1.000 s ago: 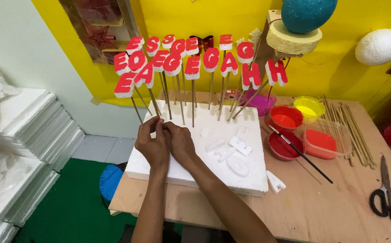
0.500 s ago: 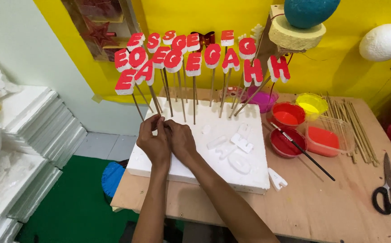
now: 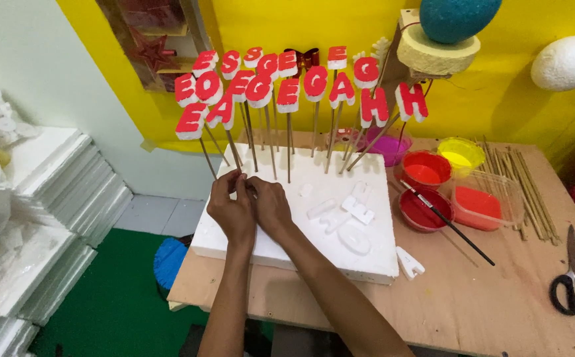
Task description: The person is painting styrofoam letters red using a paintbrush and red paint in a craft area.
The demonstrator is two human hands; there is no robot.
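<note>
Head view: red paint fills two bowls (image 3: 425, 169), yellow paint another (image 3: 460, 154).

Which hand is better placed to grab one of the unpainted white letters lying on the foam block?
Probably the right hand: it sits nearer the white letters on the foam block. The left hand is farther away, by the block's left edge.

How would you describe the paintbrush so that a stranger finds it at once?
Start at the white foam board on the wooden table. To its right stand paint bowls; the paintbrush lies slanted across the nearest red bowl. It is thin and dark, unlike the pale sticks beyond.
</note>
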